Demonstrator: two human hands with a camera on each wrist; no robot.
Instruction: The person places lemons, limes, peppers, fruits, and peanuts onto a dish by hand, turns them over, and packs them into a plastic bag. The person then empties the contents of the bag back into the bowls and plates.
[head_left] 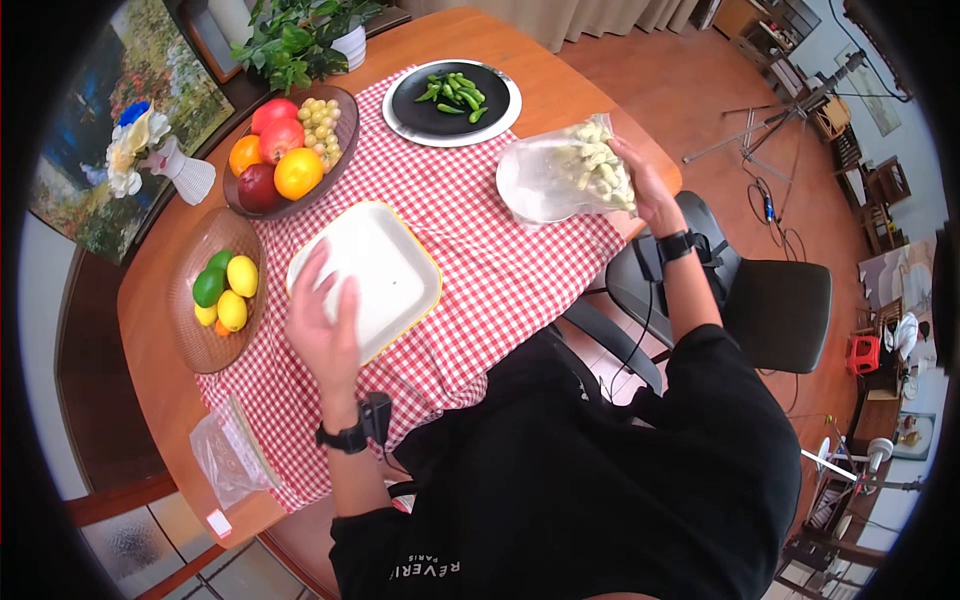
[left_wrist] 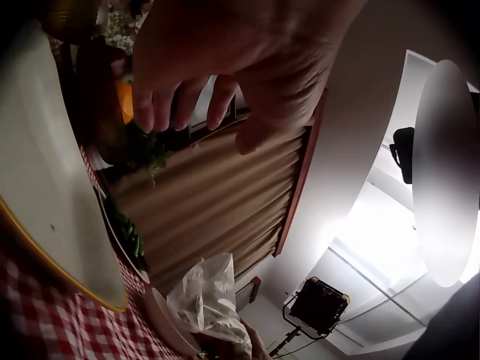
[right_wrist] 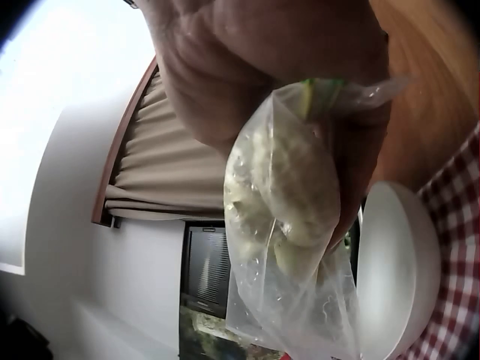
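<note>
My right hand (head_left: 648,185) grips a clear plastic bag (head_left: 590,165) at the right of the table, with pale, knobbly pieces inside it. In the right wrist view the bag (right_wrist: 281,202) hangs below the palm, its lower part slack. Beside and partly behind it is a white bowl (head_left: 520,185). My left hand (head_left: 328,325) is over the near left side of a white rectangular tray (head_left: 385,265) with a yellow rim. Its fingers are spread and hold nothing. A small dark speck shows on the tray's floor.
A red checked cloth (head_left: 480,260) covers part of the wooden table. Around it stand a plate of green peppers (head_left: 455,95), a fruit bowl (head_left: 345,150), a basket (head_left: 185,325) with lemons and green fruit, and an empty zip bag (head_left: 230,460).
</note>
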